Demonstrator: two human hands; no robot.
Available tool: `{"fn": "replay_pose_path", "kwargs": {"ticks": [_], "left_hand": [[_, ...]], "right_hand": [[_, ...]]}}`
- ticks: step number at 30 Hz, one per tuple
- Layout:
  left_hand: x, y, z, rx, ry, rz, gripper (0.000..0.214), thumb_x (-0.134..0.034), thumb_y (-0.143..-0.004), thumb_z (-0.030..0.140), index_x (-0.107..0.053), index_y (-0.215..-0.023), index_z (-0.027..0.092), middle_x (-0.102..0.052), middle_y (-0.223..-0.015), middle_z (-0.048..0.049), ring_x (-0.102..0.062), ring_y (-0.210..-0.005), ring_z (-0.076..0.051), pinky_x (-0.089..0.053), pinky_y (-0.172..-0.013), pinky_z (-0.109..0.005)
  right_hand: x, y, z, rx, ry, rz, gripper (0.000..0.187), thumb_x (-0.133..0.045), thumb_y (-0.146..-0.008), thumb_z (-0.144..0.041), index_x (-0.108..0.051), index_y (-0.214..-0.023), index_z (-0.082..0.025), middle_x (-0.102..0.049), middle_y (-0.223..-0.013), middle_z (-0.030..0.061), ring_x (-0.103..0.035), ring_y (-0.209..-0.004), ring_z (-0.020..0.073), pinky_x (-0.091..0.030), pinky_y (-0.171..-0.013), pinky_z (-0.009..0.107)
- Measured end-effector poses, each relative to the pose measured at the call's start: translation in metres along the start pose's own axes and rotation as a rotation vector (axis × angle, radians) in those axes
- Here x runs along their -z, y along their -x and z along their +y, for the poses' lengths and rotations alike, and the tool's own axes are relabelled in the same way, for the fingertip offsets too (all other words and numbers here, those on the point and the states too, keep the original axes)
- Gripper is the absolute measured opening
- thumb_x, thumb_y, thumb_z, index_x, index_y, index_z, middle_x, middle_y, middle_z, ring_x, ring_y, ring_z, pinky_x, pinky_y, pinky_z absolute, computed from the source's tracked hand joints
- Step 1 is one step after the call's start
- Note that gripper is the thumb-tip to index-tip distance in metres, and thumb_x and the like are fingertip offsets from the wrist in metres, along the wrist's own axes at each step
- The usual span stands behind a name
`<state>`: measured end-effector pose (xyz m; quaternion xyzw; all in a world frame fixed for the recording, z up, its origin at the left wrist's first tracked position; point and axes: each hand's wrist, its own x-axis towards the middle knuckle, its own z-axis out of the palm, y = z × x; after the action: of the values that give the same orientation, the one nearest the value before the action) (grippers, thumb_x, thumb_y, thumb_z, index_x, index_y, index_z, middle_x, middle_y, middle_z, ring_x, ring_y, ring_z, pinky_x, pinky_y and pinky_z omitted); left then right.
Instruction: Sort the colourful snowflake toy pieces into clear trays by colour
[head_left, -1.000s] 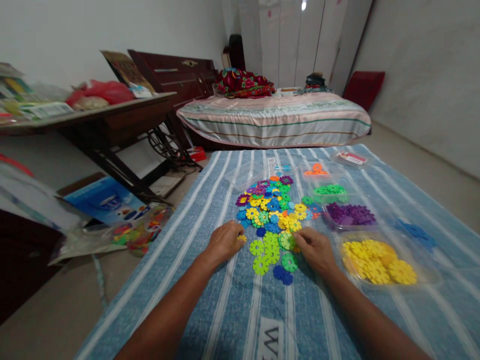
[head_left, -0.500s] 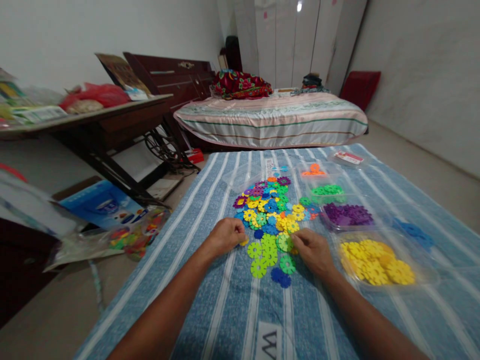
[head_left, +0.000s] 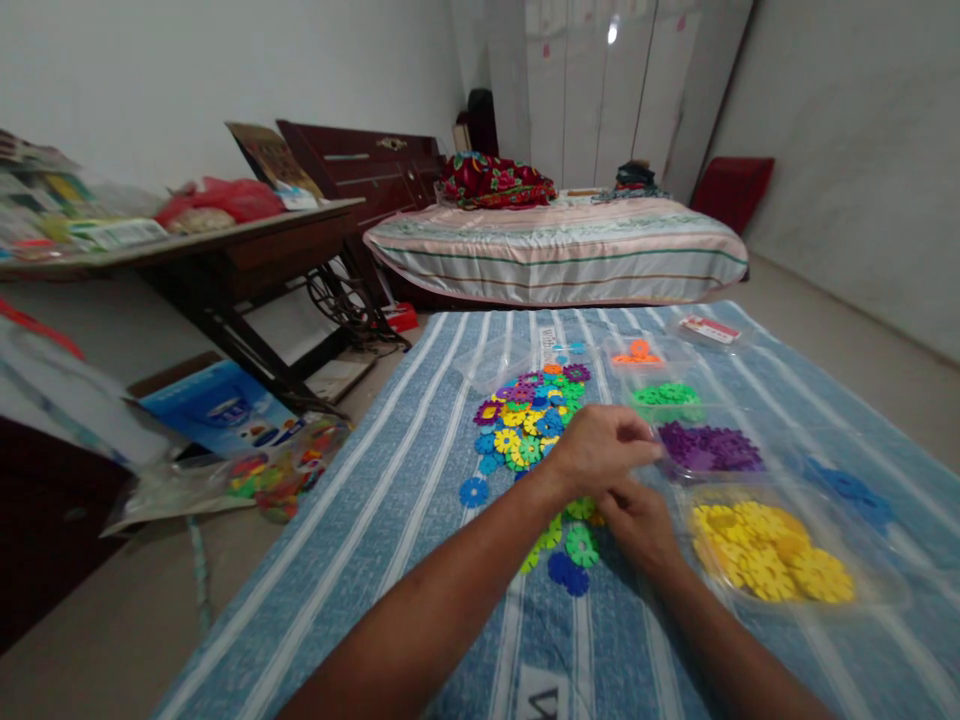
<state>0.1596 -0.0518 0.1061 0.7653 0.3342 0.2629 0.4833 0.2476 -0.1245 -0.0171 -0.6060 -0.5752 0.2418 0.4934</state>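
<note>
Left hand [head_left: 604,450]: reaches across above the right side of the mixed pile [head_left: 517,420], fingertips close to the purple discs [head_left: 709,447]; fingers drawn together, but whether they grip a disc cannot be told. Right hand [head_left: 637,520]: just below the left, fingers curled and narrow beside the green disc [head_left: 582,546]; its grip is hidden. Whether the hands touch is unclear.

The pile lies on the striped cloth [head_left: 420,630], partly covered by the left hand and forearm. One blue disc [head_left: 473,492] lies apart at its left. Yellow discs [head_left: 772,550] occupy a clear box, nearer than the purple.
</note>
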Motion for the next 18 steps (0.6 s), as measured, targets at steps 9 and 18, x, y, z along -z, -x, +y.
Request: {"fn": "replay_pose_path", "kwargs": {"ticks": [9, 18], "left_hand": [[0.134, -0.001, -0.073, 0.321, -0.749, 0.432, 0.02, -0.059, -0.073, 0.026, -0.072, -0.085, 0.015, -0.071, -0.078, -0.0034, -0.065, -0.078, -0.018, -0.048, -0.072, -0.025], [0.167, -0.023, -0.106, 0.377, -1.007, 0.297, 0.048, -0.062, -0.073, 0.02, -0.064, -0.121, 0.017, -0.071, -0.11, -0.0071, -0.066, -0.101, -0.022, -0.049, -0.091, -0.027]], "right_hand": [[0.0, 0.0, -0.005, -0.009, -0.004, -0.009, 0.033, -0.051, -0.086, -0.041, -0.064, -0.066, -0.019, -0.059, -0.064, 0.0012, -0.055, -0.06, 0.0151, -0.038, -0.059, 0.026], [0.0, 0.002, -0.001, -0.021, -0.004, -0.044, 0.034, -0.051, -0.088, -0.042, -0.066, -0.067, -0.018, -0.059, -0.064, 0.0009, -0.056, -0.061, 0.015, -0.039, -0.06, 0.026]]}}
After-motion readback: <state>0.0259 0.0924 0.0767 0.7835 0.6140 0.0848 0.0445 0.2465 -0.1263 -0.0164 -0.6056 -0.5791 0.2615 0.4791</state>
